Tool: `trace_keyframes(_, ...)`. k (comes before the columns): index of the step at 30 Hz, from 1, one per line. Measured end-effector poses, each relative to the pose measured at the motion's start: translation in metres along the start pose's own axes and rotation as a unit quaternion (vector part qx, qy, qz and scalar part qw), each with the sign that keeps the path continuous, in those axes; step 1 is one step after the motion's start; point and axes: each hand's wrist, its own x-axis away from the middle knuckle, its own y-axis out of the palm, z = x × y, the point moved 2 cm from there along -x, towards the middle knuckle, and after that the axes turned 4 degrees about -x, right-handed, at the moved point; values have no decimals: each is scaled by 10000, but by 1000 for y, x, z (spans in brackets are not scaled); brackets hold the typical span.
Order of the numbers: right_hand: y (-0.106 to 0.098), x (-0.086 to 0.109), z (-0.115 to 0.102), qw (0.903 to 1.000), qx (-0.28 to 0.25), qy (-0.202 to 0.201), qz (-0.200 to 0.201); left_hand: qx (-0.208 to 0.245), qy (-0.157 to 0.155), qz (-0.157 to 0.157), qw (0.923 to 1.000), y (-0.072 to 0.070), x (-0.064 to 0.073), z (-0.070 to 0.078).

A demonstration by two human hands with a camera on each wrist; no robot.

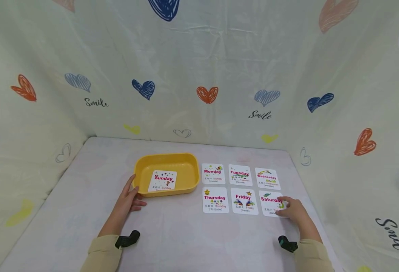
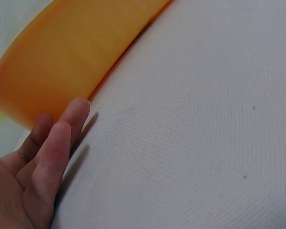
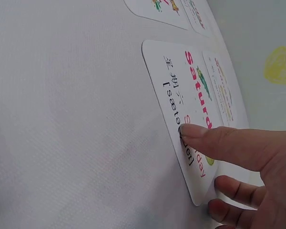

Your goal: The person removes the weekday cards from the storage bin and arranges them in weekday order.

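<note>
My left hand (image 1: 126, 202) is at the near left corner of a yellow plastic tray (image 1: 193, 187), its fingers touching the rim and side. In the left wrist view, fairly straight fingers (image 2: 57, 148) lie beside the tray wall (image 2: 81, 47). A Sunday card (image 1: 162, 181) lies inside the tray. On the right, my right hand (image 1: 295, 211) rests on the Saturday card (image 1: 266, 204), thumb and index finger apart on its face. Up close, the thumb (image 3: 214, 140) covers part of the Saturday card's (image 3: 164, 71) print; the other fingers are by its edge.
The Monday card (image 1: 213, 174), Tuesday card (image 1: 241, 175) and Wednesday card (image 1: 267, 178) form the back row. In front lie the Thursday card (image 1: 215, 200) and Friday card (image 1: 244, 201), left of Saturday. A heart-printed curtain (image 1: 185, 56) encloses the white table (image 1: 192, 238).
</note>
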Motion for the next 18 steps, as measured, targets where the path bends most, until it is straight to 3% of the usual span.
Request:
trace_keyframes(5,5,3,4,9994,-294,93,143,-20,21,-16,10000,1,-1,-1)
trace_keyframes(9,9,9,-2,9984,-354,-159,407,-46,-4,1,10000,2,0,-1)
trace_keyframes(14,11,19,-28,9941,-334,-601,834,-49,36,40,10000,2,2,0)
trace_keyframes(18,15,26,-56,9903,-567,-894,897,10,31,40,10000,1,2,1)
